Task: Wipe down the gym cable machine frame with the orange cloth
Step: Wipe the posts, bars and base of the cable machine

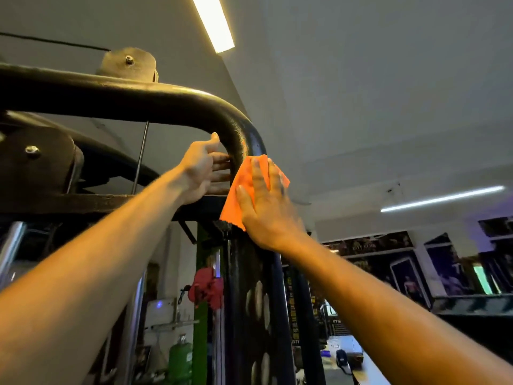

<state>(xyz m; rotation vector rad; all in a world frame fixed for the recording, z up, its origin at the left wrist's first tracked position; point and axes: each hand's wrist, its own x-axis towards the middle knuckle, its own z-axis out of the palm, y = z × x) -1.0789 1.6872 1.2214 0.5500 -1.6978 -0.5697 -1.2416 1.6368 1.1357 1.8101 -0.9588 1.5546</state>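
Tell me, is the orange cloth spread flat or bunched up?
Spread flat: the orange cloth lies under the right hand's straight fingers.

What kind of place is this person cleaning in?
Most likely a gym. A black tube frame with a pulley fills the view, red boxing gloves hang beside it, and bodybuilder posters line the far wall.
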